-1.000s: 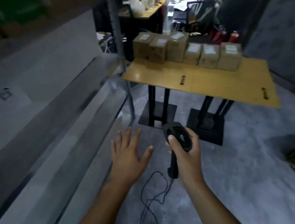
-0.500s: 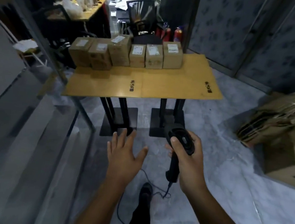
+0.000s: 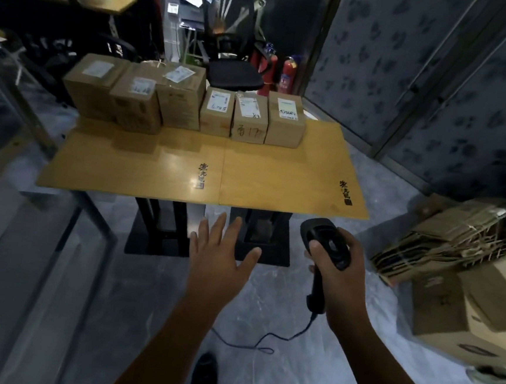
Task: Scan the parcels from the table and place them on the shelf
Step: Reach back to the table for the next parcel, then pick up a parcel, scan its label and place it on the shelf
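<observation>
Several brown cardboard parcels [image 3: 249, 117] with white labels stand in a row along the far edge of a yellow wooden table [image 3: 168, 169]. My right hand [image 3: 340, 279] grips a black corded barcode scanner [image 3: 326, 247] by its handle, below the table's near right corner. My left hand [image 3: 219, 264] hovers with fingers spread and holds nothing, just in front of the table's near edge. The grey metal shelf [image 3: 29, 252] runs along the left side.
A black office chair [image 3: 230, 55] and two red fire extinguishers [image 3: 282, 69] stand behind the table. Flattened cardboard and a large box [image 3: 463, 290] lie on the floor at the right. The scanner's cable [image 3: 251, 341] trails across the grey floor.
I have turned from the shelf and walked up to the table, which now fills the middle of the view. Both hands kept their poses; the scanner stays in my right hand.
</observation>
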Available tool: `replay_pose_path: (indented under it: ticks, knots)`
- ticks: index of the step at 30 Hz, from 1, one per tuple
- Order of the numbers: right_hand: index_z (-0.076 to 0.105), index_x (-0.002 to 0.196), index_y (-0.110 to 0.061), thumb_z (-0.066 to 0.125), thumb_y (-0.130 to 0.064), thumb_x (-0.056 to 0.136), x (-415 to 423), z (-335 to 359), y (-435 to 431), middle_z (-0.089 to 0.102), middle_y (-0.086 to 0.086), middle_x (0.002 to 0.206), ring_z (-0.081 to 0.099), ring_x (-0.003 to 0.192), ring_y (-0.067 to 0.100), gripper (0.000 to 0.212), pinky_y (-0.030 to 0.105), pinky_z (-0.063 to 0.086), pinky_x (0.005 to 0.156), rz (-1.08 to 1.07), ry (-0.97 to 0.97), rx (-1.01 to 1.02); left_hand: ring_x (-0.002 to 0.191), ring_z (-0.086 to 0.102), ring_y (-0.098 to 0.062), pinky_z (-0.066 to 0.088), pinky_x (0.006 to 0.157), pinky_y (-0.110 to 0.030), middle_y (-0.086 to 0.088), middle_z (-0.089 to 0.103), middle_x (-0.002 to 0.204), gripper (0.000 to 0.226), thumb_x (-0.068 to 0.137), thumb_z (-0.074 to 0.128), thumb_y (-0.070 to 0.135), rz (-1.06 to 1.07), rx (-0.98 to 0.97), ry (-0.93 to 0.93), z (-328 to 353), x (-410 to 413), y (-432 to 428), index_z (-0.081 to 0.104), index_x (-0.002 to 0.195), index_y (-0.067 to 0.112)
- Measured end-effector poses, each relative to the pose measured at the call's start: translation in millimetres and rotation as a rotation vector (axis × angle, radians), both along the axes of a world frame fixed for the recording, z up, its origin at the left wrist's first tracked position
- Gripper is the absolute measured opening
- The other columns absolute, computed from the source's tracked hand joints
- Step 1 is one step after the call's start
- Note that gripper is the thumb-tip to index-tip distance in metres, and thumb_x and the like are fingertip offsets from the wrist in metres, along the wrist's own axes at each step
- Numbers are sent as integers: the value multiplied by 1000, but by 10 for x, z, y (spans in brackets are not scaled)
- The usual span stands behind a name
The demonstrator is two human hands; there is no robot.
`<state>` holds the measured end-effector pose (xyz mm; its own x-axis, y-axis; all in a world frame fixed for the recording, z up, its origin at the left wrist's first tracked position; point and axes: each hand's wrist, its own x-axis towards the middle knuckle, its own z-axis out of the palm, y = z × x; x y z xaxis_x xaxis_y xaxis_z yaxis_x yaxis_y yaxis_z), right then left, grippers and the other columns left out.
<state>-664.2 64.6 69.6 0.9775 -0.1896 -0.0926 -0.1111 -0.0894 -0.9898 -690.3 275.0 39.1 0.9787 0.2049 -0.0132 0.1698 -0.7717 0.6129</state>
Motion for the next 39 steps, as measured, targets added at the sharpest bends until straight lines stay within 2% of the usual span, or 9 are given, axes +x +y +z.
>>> replay_pose_path:
  ticks: [3, 10, 13, 21, 24, 26, 30, 35, 39]
  knots:
    - [57, 132, -41, 89, -49, 79, 293, 32, 23, 68, -7, 130, 71, 118, 24, 62, 56, 56, 104, -7, -17, 15, 160, -2, -29, -1, 126, -52, -1, 15, 173, 100, 81, 17, 84, -18, 9, 3, -23, 341, 20, 30, 162, 28]
    - [54, 138, -37, 84, -57, 73, 980, -31, -155, 67, -3, 131, 70, 119, 25, 75, 57, 57, 103, -17, -6, 30, 159, 8, -35, 7, 125, -56, -3, 23, 171, 93, 85, 26, 81, -61, 26, -8, -104, 1168, -184, 36, 160, 28]
    - [53, 138, -37, 84, -61, 73, 1301, -153, -300, 67, -4, 133, 70, 119, 25, 76, 57, 57, 102, -17, 18, 42, 159, 3, -33, 3, 126, -53, -1, 18, 172, 89, 87, 29, 79, -89, 68, 54, -166, 1564, -372, 31, 161, 30]
    - [53, 137, -41, 83, -78, 64, 2348, -376, -764, 66, -5, 133, 69, 120, 24, 87, 56, 57, 101, 3, 95, 148, 160, -9, -24, -8, 126, -47, 7, 9, 173, 97, 80, 12, 86, -69, 174, 136, -184, 2476, -984, 23, 163, 37]
    - [54, 137, -40, 84, -82, 58, 2798, -371, -881, 68, -2, 130, 71, 116, 27, 94, 51, 61, 94, 8, 101, 186, 159, -13, -23, -10, 126, -47, 7, 5, 174, 89, 89, 24, 85, -68, 211, 168, -120, 2892, -1111, 20, 163, 37]
    - [54, 138, -36, 85, -73, 65, 3063, -328, -933, 69, 0, 128, 72, 113, 28, 88, 41, 62, 85, 8, 97, 225, 159, -15, -22, -12, 125, -46, 8, 3, 174, 80, 96, 37, 76, -65, 209, 180, -63, 3109, -1169, 19, 163, 36]
    - [54, 138, -32, 81, -54, 74, 3455, -264, -984, 69, 0, 128, 72, 112, 27, 73, 33, 59, 78, 27, 99, 247, 160, -11, -23, -9, 126, -47, 5, 8, 173, 77, 97, 44, 70, -43, 215, 130, 15, 3479, -1185, 24, 162, 34]
    - [55, 135, -37, 87, -57, 78, 3912, -329, -945, 69, -4, 128, 72, 114, 25, 68, 51, 60, 96, 32, 117, 184, 160, -9, -24, -8, 126, -46, 3, 10, 173, 77, 98, 43, 70, -22, 199, 140, -17, 4096, -1070, 25, 162, 32]
    - [53, 138, -31, 85, -39, 86, 4323, -335, -829, 67, -2, 127, 72, 112, 24, 62, 53, 60, 96, 11, 112, 109, 160, -1, -28, -1, 127, -50, -1, 15, 172, 75, 99, 46, 66, -38, 192, 120, -138, 4727, -903, 29, 161, 27]
